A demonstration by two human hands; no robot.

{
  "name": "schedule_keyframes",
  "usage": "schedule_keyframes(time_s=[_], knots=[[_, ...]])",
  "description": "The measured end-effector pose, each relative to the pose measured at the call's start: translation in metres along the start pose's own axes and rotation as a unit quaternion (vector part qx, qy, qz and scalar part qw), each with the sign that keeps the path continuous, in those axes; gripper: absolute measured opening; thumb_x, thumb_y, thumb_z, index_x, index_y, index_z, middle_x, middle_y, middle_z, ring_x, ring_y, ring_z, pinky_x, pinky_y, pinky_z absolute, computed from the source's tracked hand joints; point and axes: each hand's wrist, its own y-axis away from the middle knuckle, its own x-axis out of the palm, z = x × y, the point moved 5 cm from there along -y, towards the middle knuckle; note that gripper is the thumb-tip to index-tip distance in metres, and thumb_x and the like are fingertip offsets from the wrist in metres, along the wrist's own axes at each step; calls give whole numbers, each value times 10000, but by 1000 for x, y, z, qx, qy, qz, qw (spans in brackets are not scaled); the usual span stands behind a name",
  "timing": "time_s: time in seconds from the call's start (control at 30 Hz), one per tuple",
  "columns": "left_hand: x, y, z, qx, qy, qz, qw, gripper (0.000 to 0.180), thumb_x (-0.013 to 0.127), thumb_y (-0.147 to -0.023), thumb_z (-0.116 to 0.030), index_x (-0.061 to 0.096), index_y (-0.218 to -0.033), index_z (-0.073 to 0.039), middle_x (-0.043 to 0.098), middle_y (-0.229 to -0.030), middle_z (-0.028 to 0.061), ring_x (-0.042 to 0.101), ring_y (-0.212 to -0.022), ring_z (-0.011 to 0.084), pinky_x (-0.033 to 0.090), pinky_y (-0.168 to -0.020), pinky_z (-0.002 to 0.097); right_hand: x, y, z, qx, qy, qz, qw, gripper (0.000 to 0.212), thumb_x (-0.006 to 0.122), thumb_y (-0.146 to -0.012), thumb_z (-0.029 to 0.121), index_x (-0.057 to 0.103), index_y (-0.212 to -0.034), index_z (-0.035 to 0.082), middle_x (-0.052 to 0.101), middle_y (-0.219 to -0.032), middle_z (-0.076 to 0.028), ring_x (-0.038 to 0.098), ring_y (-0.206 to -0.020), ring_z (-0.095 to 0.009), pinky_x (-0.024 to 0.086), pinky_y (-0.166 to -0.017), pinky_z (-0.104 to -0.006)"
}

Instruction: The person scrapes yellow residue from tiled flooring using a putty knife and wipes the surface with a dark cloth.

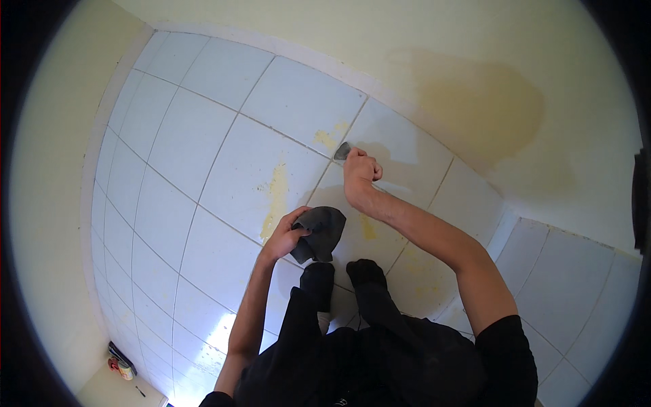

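Observation:
My right hand (362, 169) is closed round a scraper (342, 150), its handle hidden in my fist. The grey, fan-shaped blade points up and left, close to a grout line on the white tiled floor (237, 163). A yellow patch (327, 138) lies just beyond the blade, and a longer yellow smear (277, 200) runs to the left. My left hand (288, 235) grips a dark grey cloth (322, 230) by its left side, in front of my feet. The cloth hangs bunched, partly covering the fingers.
My dark-covered feet (366, 273) are on the tiles, with more yellow spots (368, 228) beside them. A cream wall (325, 34) with a pale base strip bounds the far side. A can-like container (125, 370) and dark items sit at lower left. A tiled ledge or step (563, 285) is at right.

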Motion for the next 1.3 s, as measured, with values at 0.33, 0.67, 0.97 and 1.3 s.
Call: schedule_keyframes(time_s=[0.33, 0.67, 0.97, 1.3], knots=[[-3, -1, 2, 0, -6, -6, 1000, 435, 553, -740, 11, 550, -1173, -19, 628, -1055, 84, 551, -1038, 173, 404, -937, 289, -1, 2, -14, -86, -43, -62, 993, 469, 702, -627, 74, 492, -1037, -18, 438, -559, 83, 452, -447, -84, 219, -323, -299], [-3, -1, -1, 8, -6, -19, 1000, 436, 562, -739, 12, 552, -1173, -28, 627, -1047, 75, 551, -1022, 166, 407, -931, 288, -1, 18, 4, -44, 53, -73, 995, 435, 679, -636, 44, 500, -1029, -3, 461, -634, 41, 499, -511, -106, 271, -329, -317], [-1, 5, -7, -3, -12, -13, 1000, 433, 554, -734, 25, 552, -1164, -26, 624, -1037, 73, 552, -1004, 164, 413, -915, 284, 1, 18, 4, -1, -19, 19, 1000, 394, 674, -649, 43, 500, -1001, 7, 467, -593, 47, 482, -458, -99, 254, -331, -300], [-1, 1, -5, 19, -10, 4, 1000, 417, 545, -738, 18, 553, -1152, -26, 627, -1034, 77, 556, -1002, 166, 415, -915, 287, -5, 12, -3, -59, -45, -54, 996, 437, 720, -627, 81, 521, -1003, -20, 464, -567, 86, 461, -444, -60, 246, -323, -294]])
